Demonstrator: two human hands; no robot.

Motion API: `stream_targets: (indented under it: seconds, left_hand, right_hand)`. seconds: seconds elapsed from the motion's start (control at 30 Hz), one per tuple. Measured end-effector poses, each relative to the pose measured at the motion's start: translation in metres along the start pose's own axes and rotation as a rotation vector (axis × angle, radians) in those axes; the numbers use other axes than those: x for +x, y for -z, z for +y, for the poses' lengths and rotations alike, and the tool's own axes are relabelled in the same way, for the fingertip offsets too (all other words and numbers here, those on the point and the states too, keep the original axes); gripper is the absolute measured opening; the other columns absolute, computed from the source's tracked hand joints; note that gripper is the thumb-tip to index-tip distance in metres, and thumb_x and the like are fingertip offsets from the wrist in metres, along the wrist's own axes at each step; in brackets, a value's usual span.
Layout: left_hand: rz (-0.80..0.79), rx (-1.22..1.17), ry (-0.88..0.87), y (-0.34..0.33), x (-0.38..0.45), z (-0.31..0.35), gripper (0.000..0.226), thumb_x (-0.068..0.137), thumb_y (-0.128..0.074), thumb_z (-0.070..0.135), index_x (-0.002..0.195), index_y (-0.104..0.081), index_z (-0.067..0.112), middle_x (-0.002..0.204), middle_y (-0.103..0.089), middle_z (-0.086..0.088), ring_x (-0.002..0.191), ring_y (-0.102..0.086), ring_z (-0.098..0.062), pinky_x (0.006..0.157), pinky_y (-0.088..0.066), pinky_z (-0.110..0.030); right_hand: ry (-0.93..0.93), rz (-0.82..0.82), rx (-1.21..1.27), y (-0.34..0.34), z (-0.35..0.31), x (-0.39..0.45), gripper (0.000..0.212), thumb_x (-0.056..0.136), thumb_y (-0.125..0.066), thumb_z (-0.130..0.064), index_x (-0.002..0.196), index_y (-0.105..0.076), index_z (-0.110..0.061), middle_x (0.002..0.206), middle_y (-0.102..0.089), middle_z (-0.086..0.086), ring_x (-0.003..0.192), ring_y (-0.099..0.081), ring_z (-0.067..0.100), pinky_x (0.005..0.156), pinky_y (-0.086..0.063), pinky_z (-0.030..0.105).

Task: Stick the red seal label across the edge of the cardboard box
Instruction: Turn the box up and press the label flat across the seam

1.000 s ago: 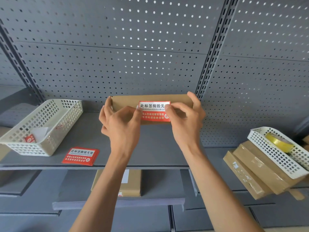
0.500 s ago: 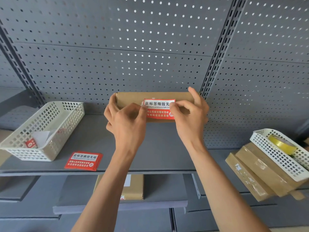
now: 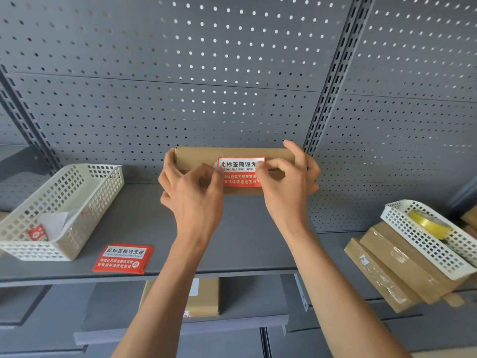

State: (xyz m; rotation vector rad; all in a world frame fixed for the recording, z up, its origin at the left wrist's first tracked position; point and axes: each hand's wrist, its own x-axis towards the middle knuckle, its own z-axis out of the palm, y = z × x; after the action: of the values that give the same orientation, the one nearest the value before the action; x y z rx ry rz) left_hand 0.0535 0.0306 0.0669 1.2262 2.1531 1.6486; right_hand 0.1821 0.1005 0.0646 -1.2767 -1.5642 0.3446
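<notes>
Lower shelf, nearest: one flat brown parcel [image 3: 204, 297] lies at centre, partly hidden behind the left forearm.

Main grey shelf [image 3: 245, 251], near edge: a stack of spare red labels [image 3: 123, 258] lies flat left of centre. Further left stands a white perforated basket [image 3: 55, 210] holding a white sheet and a small red-printed item. At the right, on a separate lower shelf, a pile of brown boxes [image 3: 395, 270] lies tilted, with a white tray [image 3: 423, 239] resting on top and a yellow tape roll [image 3: 429, 224] inside it.

Centre, further back: the cardboard box [image 3: 196, 157] stands on its long side against the pegboard wall [image 3: 206, 86]. The red seal label [image 3: 240, 172] sits on the near face, straddling the horizontal seam; its white-banded upper part is above the seam, its red part below.

Left hand [image 3: 192, 188]: fingers curled around the box's left end, thumb tip pressed at the label's left edge. Right hand [image 3: 289, 182]: fingers spread over the box's right end, thumb and forefinger pressed together on the label's upper right corner. Whether that corner is fully adhered cannot be determined.
</notes>
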Motion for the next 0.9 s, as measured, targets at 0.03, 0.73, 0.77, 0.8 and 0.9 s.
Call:
stream_targets:
  seconds: [0.03, 0.73, 0.77, 0.8, 0.9]
  left_hand:
    - [0.002, 0.007, -0.004, 0.0, 0.0, 0.0, 0.034, 0.093, -0.059, 0.041, 0.068, -0.064, 0.019, 0.163, -0.017, -0.001, 0.145, -0.015, -0.017, 0.102, -0.016, -0.04]
    - [0.096, 0.091, -0.099, -0.009, -0.002, -0.011, 0.032, 0.091, -0.059, 0.043, 0.066, -0.06, 0.023, 0.159, -0.025, -0.004, 0.142, -0.024, -0.023, 0.105, -0.023, -0.045]
    - [0.103, 0.092, -0.103, -0.01, -0.003, -0.011, 0.031, 0.091, -0.06, 0.042, 0.066, -0.059, 0.023, 0.159, -0.025, -0.004, 0.141, -0.025, -0.024, 0.105, -0.024, -0.045]
    - [0.108, 0.093, -0.105, -0.011, -0.003, -0.012, 0.03, 0.091, -0.06, 0.042, 0.067, -0.057, 0.023, 0.159, -0.026, -0.004, 0.141, -0.026, -0.024, 0.105, -0.024, -0.045]
    - [0.116, 0.082, -0.098, -0.01, -0.003, -0.014, 0.028, 0.089, -0.063, 0.044, 0.075, -0.05, 0.024, 0.156, -0.03, -0.003, 0.141, -0.028, -0.025, 0.105, -0.027, -0.048]
  right_hand:
    - [0.004, 0.006, -0.006, -0.001, 0.0, 0.0, 0.024, 0.082, -0.071, -0.04, 0.068, -0.068, -0.022, 0.146, -0.045, -0.022, 0.138, -0.026, 0.019, 0.091, -0.013, 0.034]
    - [0.029, 0.041, -0.013, 0.0, 0.004, -0.004, 0.02, 0.079, -0.076, -0.036, 0.072, -0.062, -0.023, 0.144, -0.048, -0.02, 0.137, -0.026, 0.018, 0.091, -0.015, 0.036]
    - [0.026, 0.039, 0.005, 0.001, 0.004, -0.005, 0.018, 0.079, -0.076, -0.035, 0.077, -0.062, -0.023, 0.144, -0.048, -0.019, 0.138, -0.026, 0.018, 0.091, -0.017, 0.037]
    - [0.021, 0.035, 0.024, 0.002, 0.003, -0.006, 0.017, 0.079, -0.076, -0.033, 0.081, -0.062, -0.024, 0.144, -0.048, -0.018, 0.138, -0.026, 0.018, 0.092, -0.019, 0.039]
    - [0.016, 0.036, 0.063, 0.004, 0.001, -0.007, 0.022, 0.079, -0.075, -0.029, 0.096, -0.061, -0.026, 0.144, -0.049, -0.015, 0.137, -0.028, 0.019, 0.099, -0.03, 0.048]
